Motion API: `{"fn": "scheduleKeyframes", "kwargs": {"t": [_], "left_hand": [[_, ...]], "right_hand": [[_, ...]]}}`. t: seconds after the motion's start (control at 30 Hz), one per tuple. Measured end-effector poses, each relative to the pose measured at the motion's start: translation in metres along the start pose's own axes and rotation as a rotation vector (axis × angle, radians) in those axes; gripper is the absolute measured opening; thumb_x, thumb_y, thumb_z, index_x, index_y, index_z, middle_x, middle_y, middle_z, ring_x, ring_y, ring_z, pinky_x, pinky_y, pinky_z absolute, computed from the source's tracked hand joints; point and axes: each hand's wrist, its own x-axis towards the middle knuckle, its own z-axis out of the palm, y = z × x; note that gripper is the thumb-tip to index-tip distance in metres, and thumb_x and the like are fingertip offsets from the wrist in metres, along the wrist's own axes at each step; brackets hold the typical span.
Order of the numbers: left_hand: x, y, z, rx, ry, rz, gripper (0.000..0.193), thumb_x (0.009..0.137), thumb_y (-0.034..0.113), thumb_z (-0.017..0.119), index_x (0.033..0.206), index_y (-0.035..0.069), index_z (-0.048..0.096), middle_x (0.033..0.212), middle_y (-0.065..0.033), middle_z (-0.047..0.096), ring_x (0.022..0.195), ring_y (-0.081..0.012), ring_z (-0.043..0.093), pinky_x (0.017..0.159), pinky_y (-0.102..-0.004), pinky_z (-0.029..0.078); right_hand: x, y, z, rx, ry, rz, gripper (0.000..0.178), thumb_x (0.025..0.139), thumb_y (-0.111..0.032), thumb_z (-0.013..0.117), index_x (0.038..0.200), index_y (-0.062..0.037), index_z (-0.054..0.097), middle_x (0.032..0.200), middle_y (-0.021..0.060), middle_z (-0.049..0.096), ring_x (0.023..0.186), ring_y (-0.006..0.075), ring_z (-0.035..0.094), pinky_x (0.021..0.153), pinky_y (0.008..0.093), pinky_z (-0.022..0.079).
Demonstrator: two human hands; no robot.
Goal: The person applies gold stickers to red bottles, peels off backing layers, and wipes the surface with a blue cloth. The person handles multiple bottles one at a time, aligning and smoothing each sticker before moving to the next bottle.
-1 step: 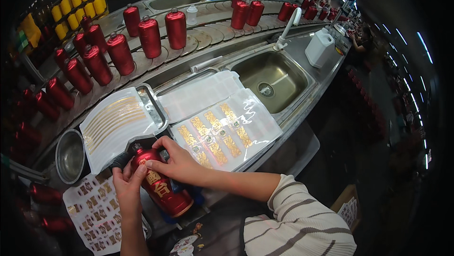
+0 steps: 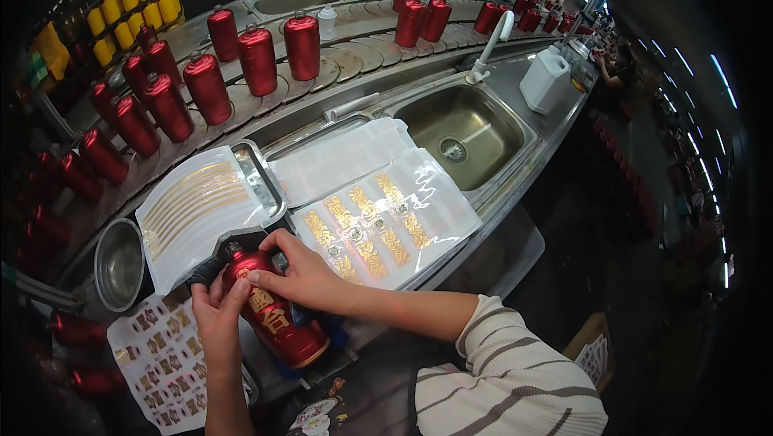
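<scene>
Gripping red bottle [image 2: 296, 341] near shoulder with fingers of left hand [image 2: 214, 305] and right hand [image 2: 304, 279], thumbs by upper gold characters [image 2: 269, 307] | tilted, neck outward, bodyward of gold-strip sheet [image 2: 448, 217] | best to press evenly, smooth outward, avoid twisting bottle

On the grey metal bench [image 2: 510, 85], beyond the right hand [image 2: 299, 273]: round-cornered metal tray [image 2: 256, 173]; farther right, boxy white plastic jug [image 2: 544, 82].

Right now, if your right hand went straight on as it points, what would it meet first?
Probably the glossy red bottle with gold lettering, which the right hand seems to be touching.
</scene>
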Motion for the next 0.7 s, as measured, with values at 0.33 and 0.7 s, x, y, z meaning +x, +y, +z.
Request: {"fn": "scheduleKeyframes", "kwargs": {"t": [0.33, 0.7], "left_hand": [[0.003, -0.01, -0.008, -0.078, 0.046, -0.057, 0.041, 0.09, 0.004, 0.07, 0.117, -0.002, 0.04, 0.123, -0.0237, 0.062, 0.11, -0.0212, 0.063, 0.097, -0.0327, 0.051], [0.001, -0.011, -0.006, -0.052, 0.011, -0.002, 0.04, 0.091, 0.007, 0.069, 0.116, 0.0, 0.039, 0.121, -0.0207, 0.061, 0.107, -0.02, 0.064, 0.092, -0.0314, 0.052]], "right_hand": [[-0.004, -0.012, -0.003, 0.002, -0.011, 0.037, 0.055, 0.083, -0.035, 0.075, 0.118, -0.0018, 0.049, 0.108, 0.0183, 0.055, 0.089, 0.0276, 0.057, 0.081, 0.037, 0.049], [0.0, 0.013, 0.004, -0.065, 0.04, -0.062, 0.059, 0.082, -0.042, 0.077, 0.121, -0.0066, 0.049, 0.113, 0.0129, 0.057, 0.069, 0.0156, 0.054, 0.064, 0.0304, 0.047]]}}
